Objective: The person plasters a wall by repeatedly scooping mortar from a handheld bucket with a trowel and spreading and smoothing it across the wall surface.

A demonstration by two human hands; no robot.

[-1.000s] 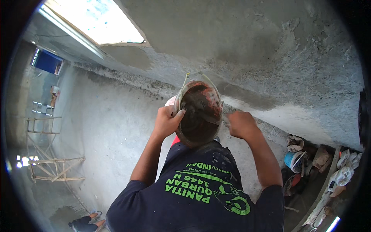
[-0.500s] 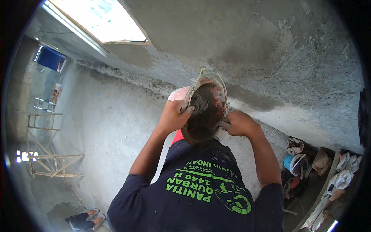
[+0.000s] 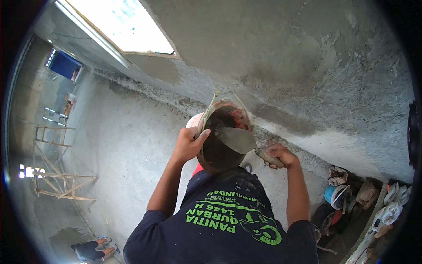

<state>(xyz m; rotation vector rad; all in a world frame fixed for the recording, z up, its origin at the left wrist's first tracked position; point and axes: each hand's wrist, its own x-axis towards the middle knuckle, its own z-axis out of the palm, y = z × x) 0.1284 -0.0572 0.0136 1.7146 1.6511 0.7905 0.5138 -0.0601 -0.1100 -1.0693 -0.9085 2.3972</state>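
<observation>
My left hand (image 3: 188, 144) grips the rim of a pale pinkish bucket (image 3: 194, 122) held in front of my body, its mouth tilted up toward me. Dark wet mortar (image 3: 218, 119) coats the inside, with reddish patches on the far right. My right hand (image 3: 280, 156) is closed on the handle of a trowel (image 3: 234, 139), whose grey, mortar-smeared blade lies across the bucket's mouth. A thin bail with a yellowish tie rises at the bucket's top.
A roughly rendered wall (image 3: 307, 66) with a bright window (image 3: 127, 24) runs ahead and right. Wooden scaffolds (image 3: 66, 176) stand at left. Another person (image 3: 90, 251) is low at bottom left. A blue-and-white pail (image 3: 336, 197), sacks (image 3: 387, 211) and a plank crowd the lower right.
My right hand has moved down and rightward from the bucket's side, and the trowel blade now shows across the mouth. The bucket sits slightly lower, with my left hand still on its rim.
</observation>
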